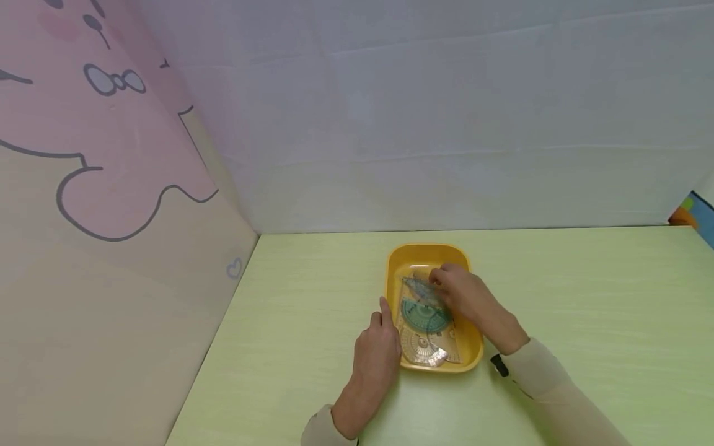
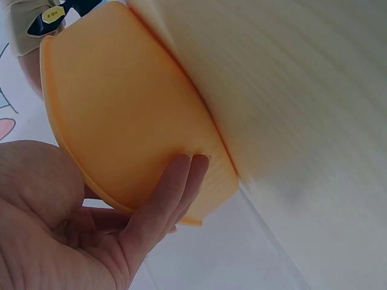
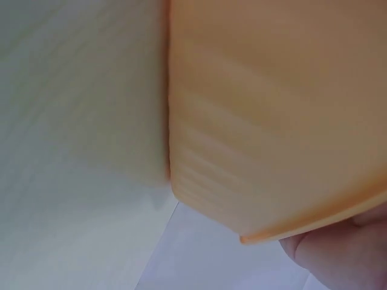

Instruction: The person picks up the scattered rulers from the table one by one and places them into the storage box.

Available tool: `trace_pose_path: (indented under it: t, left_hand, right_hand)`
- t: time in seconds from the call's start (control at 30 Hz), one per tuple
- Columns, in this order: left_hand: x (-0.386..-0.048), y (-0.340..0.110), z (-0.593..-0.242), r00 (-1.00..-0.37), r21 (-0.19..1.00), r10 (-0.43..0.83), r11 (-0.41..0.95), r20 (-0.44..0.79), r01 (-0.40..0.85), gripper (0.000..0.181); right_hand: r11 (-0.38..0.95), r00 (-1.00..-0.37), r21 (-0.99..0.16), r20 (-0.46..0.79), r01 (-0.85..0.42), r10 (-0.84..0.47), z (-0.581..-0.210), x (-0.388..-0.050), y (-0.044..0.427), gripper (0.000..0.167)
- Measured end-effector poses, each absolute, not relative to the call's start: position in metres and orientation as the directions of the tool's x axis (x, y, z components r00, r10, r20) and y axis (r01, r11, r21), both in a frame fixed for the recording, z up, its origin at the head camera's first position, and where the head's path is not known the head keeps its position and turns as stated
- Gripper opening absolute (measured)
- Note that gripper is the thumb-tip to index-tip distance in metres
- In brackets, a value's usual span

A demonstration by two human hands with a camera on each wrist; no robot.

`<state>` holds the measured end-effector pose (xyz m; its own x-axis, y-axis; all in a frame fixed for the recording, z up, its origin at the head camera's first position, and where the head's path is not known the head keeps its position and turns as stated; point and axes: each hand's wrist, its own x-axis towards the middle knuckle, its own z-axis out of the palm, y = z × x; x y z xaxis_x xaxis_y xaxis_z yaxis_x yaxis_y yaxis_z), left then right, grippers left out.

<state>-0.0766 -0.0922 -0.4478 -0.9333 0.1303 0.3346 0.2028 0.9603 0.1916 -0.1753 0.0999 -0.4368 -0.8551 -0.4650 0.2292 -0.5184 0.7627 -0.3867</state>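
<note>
A yellow plastic tray (image 1: pixel 428 253) stands on the table, holding several see-through drawing tools. A green protractor (image 1: pixel 425 316) lies mid-tray, with a clear protractor (image 1: pixel 421 347) at the near end. My left hand (image 1: pixel 377 348) holds the tray's left side; in the left wrist view its straight fingers (image 2: pixel 163 199) lie against the outer wall, with the thumb side above the rim. Reaching over the right rim, my right hand (image 1: pixel 465 297) pinches a bluish clear plastic drawing tool (image 1: pixel 419 290) with curled fingertips. That tool is blurred and partly covered, so its exact shape is unclear.
The pale green table (image 1: pixel 301 297) extends to both sides of the tray. A white sheet (image 1: pixel 424 124) hangs along the back edge. At the left stands a wall with a pink cartoon (image 1: pixel 123 155). A colourful item (image 1: pixel 694 215) shows at the far right corner.
</note>
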Motion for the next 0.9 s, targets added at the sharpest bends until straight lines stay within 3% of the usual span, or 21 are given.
trace_pose_path:
  t: [0.6, 0.9]
  left_hand:
    - [-0.0773, -0.0917, -0.449, -0.922, 0.183, 0.15, 0.957, 0.357, 0.226, 0.052]
    - [-0.078, -0.0923, -0.4472, -0.926, 0.153, 0.164, 0.962, 0.341, 0.227, 0.053]
  right_hand:
    - [0.769, -0.828, -0.313, 0.134, -0.557, -0.545, -0.4328, -0.1733, 0.0998, 0.015]
    - [0.734, -0.809, -0.351, 0.155, -0.582, -0.567, -0.4334, -0.1697, 0.1026, 0.014]
